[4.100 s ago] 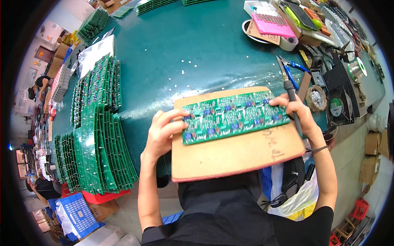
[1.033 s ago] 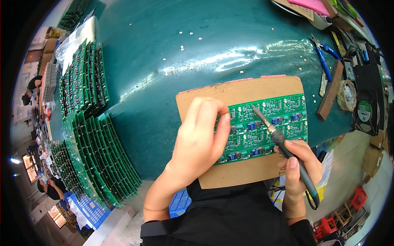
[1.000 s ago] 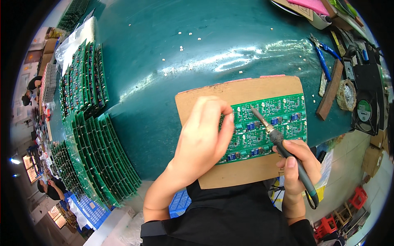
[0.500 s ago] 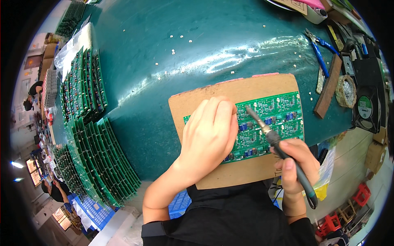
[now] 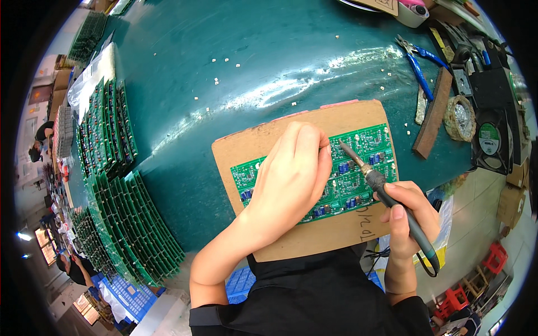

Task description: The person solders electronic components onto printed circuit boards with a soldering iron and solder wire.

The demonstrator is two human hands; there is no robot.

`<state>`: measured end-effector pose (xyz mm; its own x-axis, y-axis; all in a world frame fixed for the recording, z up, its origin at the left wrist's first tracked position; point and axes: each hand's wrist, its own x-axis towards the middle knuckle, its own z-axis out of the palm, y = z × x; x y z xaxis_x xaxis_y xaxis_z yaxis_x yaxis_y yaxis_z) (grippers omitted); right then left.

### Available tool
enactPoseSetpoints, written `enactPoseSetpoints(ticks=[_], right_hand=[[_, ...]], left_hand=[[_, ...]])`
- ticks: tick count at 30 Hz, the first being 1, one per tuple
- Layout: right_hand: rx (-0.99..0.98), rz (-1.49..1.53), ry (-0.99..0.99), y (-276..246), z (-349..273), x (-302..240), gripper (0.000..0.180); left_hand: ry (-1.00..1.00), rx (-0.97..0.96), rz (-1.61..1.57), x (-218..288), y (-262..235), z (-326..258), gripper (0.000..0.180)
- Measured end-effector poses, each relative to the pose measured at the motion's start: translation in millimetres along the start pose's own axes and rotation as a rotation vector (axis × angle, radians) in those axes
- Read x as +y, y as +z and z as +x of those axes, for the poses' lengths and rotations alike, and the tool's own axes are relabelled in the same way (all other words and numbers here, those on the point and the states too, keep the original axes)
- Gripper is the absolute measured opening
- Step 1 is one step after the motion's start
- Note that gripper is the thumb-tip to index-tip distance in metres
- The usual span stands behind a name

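A green circuit board panel (image 5: 242,175) with blue and dark parts lies on a brown cardboard sheet (image 5: 291,246). My right hand (image 5: 412,210) grips a soldering iron (image 5: 376,180) by its dark handle. The iron's tip slants down to the panel's upper part, just right of my left fingertips. Over the middle of the panel, my left hand (image 5: 291,173) is closed in a pinch, its fingertips close to the iron's tip. Whatever those fingers hold, if anything, is hidden. The hand also covers part of the panel.
Stacked green circuit boards (image 5: 134,229) stand on the left, with more boards (image 5: 103,131) behind them. Blue-handled cutters (image 5: 417,70), a brown bar (image 5: 433,115), a tape roll (image 5: 459,119) and a black fan (image 5: 491,143) sit at right. Small pale pieces dot the green table (image 5: 185,50).
The whole view has shifted a little. Both hands and the iron's tip have moved slightly right along the panel, uncovering more of its left end.
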<state>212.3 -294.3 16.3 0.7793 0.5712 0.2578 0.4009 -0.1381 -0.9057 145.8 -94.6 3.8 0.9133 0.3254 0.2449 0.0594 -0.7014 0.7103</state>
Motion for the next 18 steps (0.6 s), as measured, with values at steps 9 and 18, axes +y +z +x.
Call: enactPoseSetpoints(ticks=[9,18], right_hand=[[-0.035,0.043,0.044,-4,6,0,0.02],[0.212,0.021,0.065,-35,1,7,0.029]], left_hand=[[-0.007,-0.064,0.118,6,5,6,0.015],[-0.032,-0.122,0.035,20,-13,16,0.013]])
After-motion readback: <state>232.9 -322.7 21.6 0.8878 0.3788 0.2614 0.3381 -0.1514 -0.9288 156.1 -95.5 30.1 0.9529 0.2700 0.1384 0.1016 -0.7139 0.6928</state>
